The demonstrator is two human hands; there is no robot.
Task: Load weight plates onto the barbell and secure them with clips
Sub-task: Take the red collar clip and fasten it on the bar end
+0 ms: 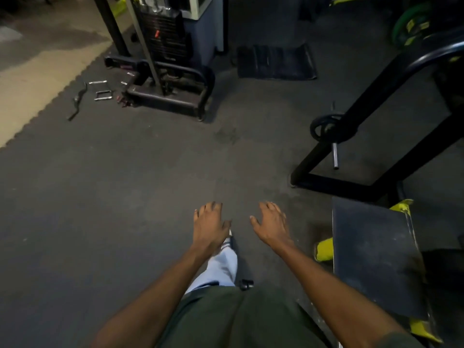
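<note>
My left hand [209, 226] and my right hand [272, 226] are stretched out side by side over the dark rubber floor, palms down, fingers spread, holding nothing. A small black weight plate [324, 126] hangs on a chrome peg [335, 156] of a black rack frame [371, 101] to the right, well beyond my right hand. Green and yellow weight plates [411, 28] sit in the dim far right corner. No barbell or clip shows clearly in view.
A cable machine with a black weight stack [167, 33] stands ahead to the left, with chrome handles [103, 95] lying beside its base. A ribbed black mat [276, 61] lies ahead. A grey padded bench [374, 257] with yellow trim sits at my right.
</note>
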